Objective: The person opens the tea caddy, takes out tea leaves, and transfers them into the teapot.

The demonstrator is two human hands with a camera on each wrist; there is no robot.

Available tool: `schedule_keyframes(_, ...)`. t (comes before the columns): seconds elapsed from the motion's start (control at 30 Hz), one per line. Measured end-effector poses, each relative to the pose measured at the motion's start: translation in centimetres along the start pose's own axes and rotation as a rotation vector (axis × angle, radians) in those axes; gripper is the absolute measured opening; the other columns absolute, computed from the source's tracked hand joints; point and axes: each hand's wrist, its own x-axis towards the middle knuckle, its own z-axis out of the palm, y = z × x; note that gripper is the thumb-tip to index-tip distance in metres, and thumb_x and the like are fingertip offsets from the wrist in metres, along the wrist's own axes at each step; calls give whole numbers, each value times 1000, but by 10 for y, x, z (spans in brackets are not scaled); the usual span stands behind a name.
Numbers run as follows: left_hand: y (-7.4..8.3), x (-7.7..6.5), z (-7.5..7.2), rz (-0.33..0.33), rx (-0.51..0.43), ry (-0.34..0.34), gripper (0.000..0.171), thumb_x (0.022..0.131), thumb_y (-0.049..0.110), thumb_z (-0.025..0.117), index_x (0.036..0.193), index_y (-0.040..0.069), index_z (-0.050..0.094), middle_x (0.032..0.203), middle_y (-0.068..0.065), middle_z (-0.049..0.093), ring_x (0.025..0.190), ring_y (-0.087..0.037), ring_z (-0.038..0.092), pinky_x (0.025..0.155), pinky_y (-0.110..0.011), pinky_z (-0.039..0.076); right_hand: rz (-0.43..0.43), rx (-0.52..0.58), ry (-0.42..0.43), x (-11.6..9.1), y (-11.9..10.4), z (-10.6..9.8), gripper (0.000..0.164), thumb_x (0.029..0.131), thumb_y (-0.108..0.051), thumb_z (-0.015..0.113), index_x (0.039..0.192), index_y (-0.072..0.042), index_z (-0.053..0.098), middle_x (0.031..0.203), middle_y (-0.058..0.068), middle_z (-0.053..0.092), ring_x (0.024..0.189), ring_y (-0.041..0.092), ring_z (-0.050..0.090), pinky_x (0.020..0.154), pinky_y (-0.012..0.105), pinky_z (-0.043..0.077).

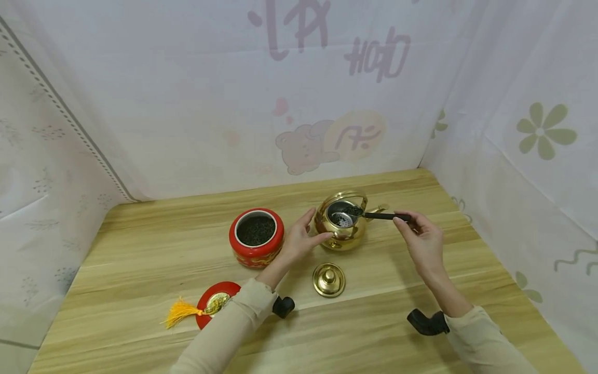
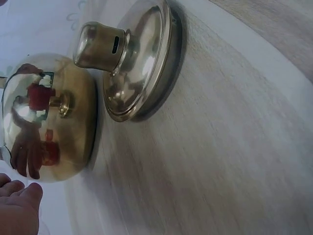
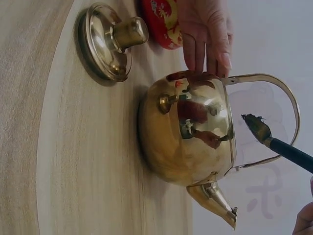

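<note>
A gold teapot [image 1: 345,240] with an arched handle stands on the wooden table, uncovered, a perforated strainer [image 1: 343,220] visible inside its mouth. My left hand [image 1: 301,241] rests against the pot's side, fingers and thumb spread. Its extended fingers [image 3: 200,54] touch the metal in the right wrist view. From the right, my right hand [image 1: 426,243] pinches the black handle of a small tea scoop [image 3: 288,153]. Dark loose tea leaves [image 3: 251,117] lie on the scoop, which is above the pot's opening. Some dark leaves also show in the strainer.
Left of the pot stands a red tea jar [image 1: 254,251] filled with dark leaves. The gold teapot lid [image 1: 329,280] lies in front of the pot. Partly behind my left sleeve is a red jar lid [image 1: 226,287] with a yellow tassel [image 1: 181,312]. Printed curtains [image 1: 187,130] border the table.
</note>
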Motion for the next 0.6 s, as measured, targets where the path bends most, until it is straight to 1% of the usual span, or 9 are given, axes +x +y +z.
schedule_keyframes(0.13,0,4,3,10,28,4,81,81,22,75,145,-1,31,151,-15,31,137,-29,32,109,-40,35,12,-16,-4,2,1,1,19,84,1,67,102,8,67,75,-12,63,62,1,52,46,14,34)
schedule_keyframes(0.27,-1,7,6,16,46,23,79,81,20,75,144,-2,33,149,-15,34,137,-27,33,110,-39,34,23,-45,-17,3,-1,2,18,84,-1,67,101,6,68,74,-13,62,61,1,50,45,13,33)
schedule_keyframes(0.37,-2,8,9,2,64,43,79,80,21,76,144,0,34,148,-13,36,137,-25,33,112,-37,31,22,-64,-32,2,-11,3,17,85,1,66,100,8,67,73,-13,61,60,1,49,45,13,34)
schedule_keyframes(0.5,-3,9,12,-13,76,63,80,79,21,76,144,1,34,148,-12,37,138,-24,32,114,-35,27,4,-88,-55,0,-23,6,18,85,3,65,100,12,65,74,-13,61,60,2,47,45,14,33)
schedule_keyframes(0.6,-4,9,13,-7,74,72,80,79,21,76,144,2,34,148,-12,37,138,-24,32,114,-35,27,9,-131,-67,3,-16,6,19,85,0,66,102,10,66,73,-12,60,58,3,45,43,16,31)
